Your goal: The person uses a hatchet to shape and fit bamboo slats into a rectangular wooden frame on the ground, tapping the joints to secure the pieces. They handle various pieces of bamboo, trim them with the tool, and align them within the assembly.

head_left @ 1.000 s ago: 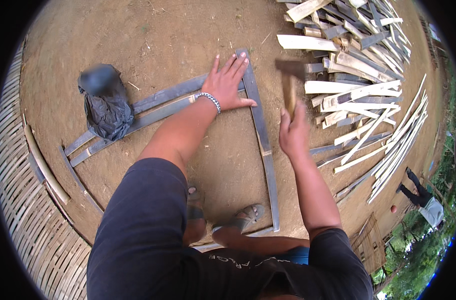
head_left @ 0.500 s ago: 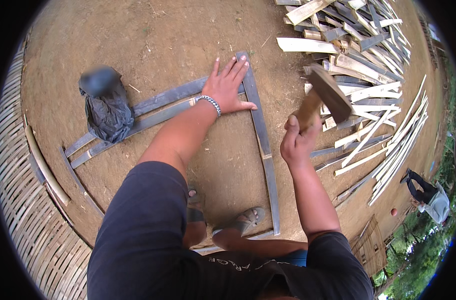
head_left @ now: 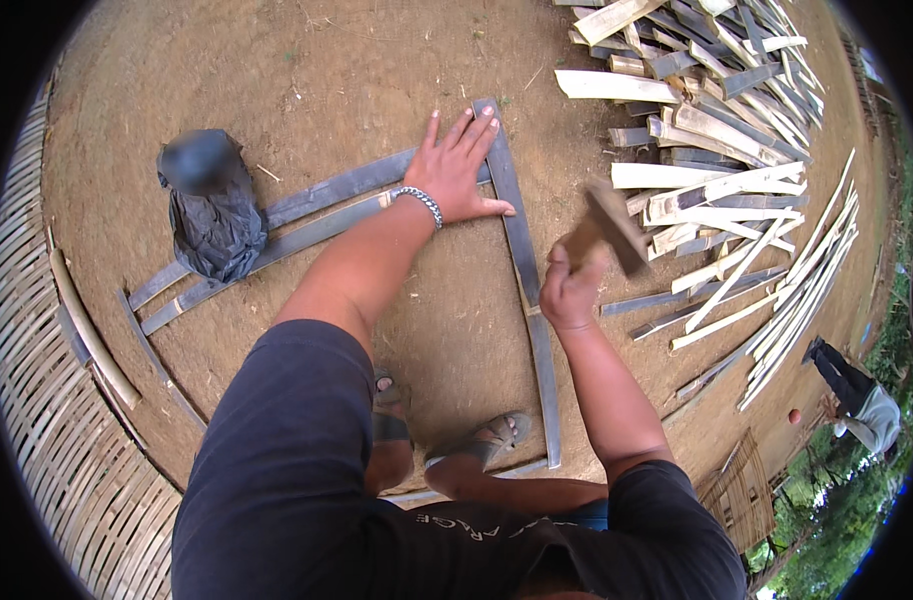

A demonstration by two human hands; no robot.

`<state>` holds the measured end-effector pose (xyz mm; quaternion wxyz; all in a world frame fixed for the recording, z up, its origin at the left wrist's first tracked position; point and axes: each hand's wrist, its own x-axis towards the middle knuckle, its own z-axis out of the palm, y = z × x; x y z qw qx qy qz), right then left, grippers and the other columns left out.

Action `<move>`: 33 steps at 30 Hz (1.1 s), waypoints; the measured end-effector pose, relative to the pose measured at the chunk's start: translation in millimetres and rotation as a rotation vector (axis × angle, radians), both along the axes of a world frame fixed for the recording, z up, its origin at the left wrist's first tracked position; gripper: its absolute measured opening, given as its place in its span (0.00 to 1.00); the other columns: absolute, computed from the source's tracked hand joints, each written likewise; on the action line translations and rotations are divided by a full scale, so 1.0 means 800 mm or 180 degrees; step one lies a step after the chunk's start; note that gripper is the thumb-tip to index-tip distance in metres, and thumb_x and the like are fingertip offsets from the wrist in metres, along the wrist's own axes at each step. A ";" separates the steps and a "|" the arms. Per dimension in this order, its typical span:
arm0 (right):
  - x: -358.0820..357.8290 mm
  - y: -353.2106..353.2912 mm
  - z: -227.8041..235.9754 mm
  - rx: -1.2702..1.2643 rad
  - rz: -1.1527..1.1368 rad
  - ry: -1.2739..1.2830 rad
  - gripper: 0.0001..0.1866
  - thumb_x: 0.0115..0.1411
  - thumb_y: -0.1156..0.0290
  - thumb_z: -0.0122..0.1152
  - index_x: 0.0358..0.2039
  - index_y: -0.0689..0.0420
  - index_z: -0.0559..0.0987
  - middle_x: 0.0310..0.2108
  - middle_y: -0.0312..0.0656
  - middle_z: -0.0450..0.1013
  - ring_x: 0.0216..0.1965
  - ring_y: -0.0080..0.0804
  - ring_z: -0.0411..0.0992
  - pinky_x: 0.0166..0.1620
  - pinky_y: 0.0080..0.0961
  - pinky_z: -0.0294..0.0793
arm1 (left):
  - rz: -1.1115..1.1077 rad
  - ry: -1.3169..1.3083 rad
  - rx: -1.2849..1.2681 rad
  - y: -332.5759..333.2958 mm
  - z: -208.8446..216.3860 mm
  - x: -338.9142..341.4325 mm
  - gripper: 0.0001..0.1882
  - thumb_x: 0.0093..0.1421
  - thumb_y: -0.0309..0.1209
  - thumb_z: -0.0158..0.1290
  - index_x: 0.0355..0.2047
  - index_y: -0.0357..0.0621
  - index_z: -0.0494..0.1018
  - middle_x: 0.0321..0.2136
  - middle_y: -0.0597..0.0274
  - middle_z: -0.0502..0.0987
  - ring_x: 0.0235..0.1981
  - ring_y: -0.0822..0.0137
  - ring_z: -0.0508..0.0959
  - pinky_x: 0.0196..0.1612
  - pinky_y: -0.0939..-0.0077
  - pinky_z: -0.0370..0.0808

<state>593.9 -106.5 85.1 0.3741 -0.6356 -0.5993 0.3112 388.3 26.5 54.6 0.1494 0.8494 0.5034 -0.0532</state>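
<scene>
Since the earlier frame, the right hand (head_left: pixel 574 290) and its tool (head_left: pixel 617 228) are lower and more to the left. At the far right, the person (head_left: pixel 872 415) has also changed posture, while the left hand (head_left: pixel 457 172) remains at the same place.

The right hand, just right of the center of the frame, is closed firmly around the wooden handle of the tool. The broad, dark head (a little blurred by the movement) is in the air, apart from the slats.

The left hand, near the upper center, lies with the palm down and the fingers spread apart; it does not grasp but rests flat. It covers the corner where the long slat (head_left: pixel 526 280) meets the two slats coming from the left, the upper slat (head_left: pixel 339 186) and the lower slat (head_left: pixel 322 228). Its fingertips and its thumb touch the long slat, which goes down toward the lower center. A chain bracelet (head_left: pixel 424 204) is around the left wrist.

At the left, a black bag (head_left: pixel 217 238) lies across the two slats, near a short slat (head_left: pixel 162 370). A pile of split bamboo (head_left: pixel 712 145) fills the upper right, with thin strips (head_left: pixel 799 305) below it. A woven fence (head_left: pixel 72 450) borders the left side.
</scene>
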 end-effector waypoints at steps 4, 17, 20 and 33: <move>0.007 0.010 0.004 -0.1503 0.0293 -0.1303 0.24 0.70 0.67 0.54 0.65 0.53 0.65 0.52 0.65 0.74 0.51 0.64 0.75 0.50 0.53 0.75 | -0.0091 0.0228 -0.0072 0.004 0.005 0.002 0.67 0.50 0.83 0.41 0.76 0.46 0.42 0.77 0.61 0.43 0.77 0.62 0.43 0.77 0.45 0.38; 0.023 0.022 -0.002 -0.1189 0.0189 -0.1191 0.24 0.69 0.70 0.52 0.64 0.56 0.66 0.49 0.64 0.75 0.49 0.62 0.76 0.52 0.51 0.75 | -0.0117 0.0234 -0.0100 0.011 0.004 0.000 0.70 0.46 0.85 0.42 0.76 0.45 0.43 0.77 0.61 0.43 0.77 0.61 0.44 0.77 0.45 0.36; 0.035 0.008 -0.011 -0.0226 0.0207 -0.0813 0.23 0.68 0.70 0.54 0.62 0.58 0.69 0.49 0.61 0.75 0.51 0.61 0.75 0.53 0.48 0.75 | -0.0119 0.0216 -0.0169 0.003 0.004 0.000 0.71 0.46 0.85 0.43 0.76 0.46 0.43 0.77 0.61 0.43 0.77 0.61 0.44 0.77 0.45 0.36; 0.027 0.004 0.038 -0.0791 0.0172 -0.0910 0.20 0.69 0.71 0.53 0.60 0.61 0.69 0.46 0.63 0.75 0.48 0.62 0.76 0.49 0.47 0.75 | -0.0082 0.0206 0.0003 0.006 0.001 -0.001 0.68 0.49 0.84 0.41 0.76 0.45 0.44 0.77 0.60 0.43 0.77 0.60 0.43 0.76 0.41 0.38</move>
